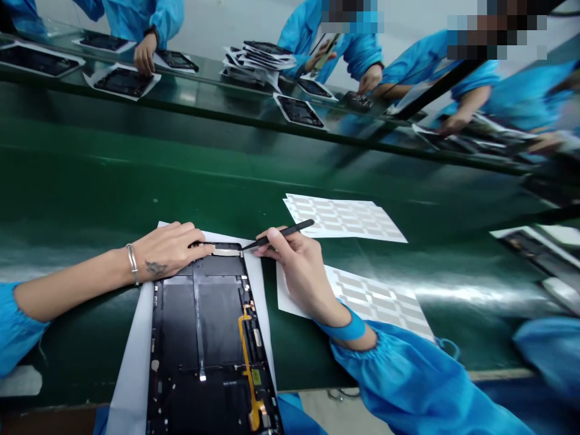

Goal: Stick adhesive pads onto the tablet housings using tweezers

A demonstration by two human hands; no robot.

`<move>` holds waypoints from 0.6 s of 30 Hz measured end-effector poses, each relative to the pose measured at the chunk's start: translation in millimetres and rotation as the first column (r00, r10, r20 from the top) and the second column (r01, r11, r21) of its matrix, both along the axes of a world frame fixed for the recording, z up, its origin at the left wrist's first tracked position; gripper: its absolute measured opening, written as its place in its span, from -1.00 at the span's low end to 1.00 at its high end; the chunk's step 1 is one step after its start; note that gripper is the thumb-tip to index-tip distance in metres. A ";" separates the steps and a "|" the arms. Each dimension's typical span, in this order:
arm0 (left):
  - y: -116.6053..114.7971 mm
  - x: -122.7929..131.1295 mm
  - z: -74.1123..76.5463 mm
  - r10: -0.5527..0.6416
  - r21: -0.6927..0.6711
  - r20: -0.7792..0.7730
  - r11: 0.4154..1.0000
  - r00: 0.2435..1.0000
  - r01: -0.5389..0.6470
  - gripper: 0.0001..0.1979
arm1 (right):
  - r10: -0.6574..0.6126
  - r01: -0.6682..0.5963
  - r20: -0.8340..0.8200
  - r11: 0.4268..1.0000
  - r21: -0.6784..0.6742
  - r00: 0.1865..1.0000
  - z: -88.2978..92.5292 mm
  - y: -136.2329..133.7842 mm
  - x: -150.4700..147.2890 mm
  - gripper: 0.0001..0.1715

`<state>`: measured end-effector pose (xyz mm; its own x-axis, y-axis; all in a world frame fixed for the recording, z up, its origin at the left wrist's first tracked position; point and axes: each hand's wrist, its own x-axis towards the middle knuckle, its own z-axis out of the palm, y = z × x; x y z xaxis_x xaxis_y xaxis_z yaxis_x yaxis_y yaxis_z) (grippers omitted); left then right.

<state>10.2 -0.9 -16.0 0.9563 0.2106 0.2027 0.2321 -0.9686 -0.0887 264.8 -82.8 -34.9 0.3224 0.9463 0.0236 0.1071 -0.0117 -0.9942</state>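
A black tablet housing (222,308) with its inside showing lies on a white sheet (129,362) in front of me. An orange flex cable (247,350) runs down its right side. My left hand (176,251) rests over the top left of the housing, its fingertips at a pale strip (226,251) along the top edge. In my right hand (301,263) is a pair of black tweezers (290,230), pinched between thumb and fingers. The tip of the tweezers touches or hovers at the housing's top right corner; I cannot tell which.
Two sheets of grey stickers (348,217) (385,300) lie on the green table (67,175) to the right. Across it, several co-workers in blue handle similar housings on a raised shelf (217,103). A stack of housings (258,60) stands there. More parts (539,260) lie far right.
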 end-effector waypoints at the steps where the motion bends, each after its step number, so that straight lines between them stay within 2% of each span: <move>1: 0.0 -0.2 0.6 0.000 -0.001 0.000 1.000 1.000 0.000 -0.69 | 0.003 -0.003 -0.014 1.000 -0.013 1.000 0.1 0.5 -0.1 -0.53; 8: 1.2 0.7 2.8 -0.005 -0.006 -0.011 1.000 1.000 0.005 -0.66 | 0.056 -0.055 0.046 0.998 -0.027 0.997 3.7 1.9 -3.9 -0.54; 18: 0.8 -0.5 2.5 0.013 -0.026 -0.051 1.000 0.999 -0.014 -0.68 | 0.029 -0.032 0.082 0.999 0.027 0.996 0.0 0.6 -4.7 -0.57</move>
<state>9.7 -0.1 -13.4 0.9623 0.2282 0.1479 0.2410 -0.9676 -0.0751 260.2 -82.2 -34.8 0.2894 0.9543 0.0750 0.1873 0.0204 -0.9821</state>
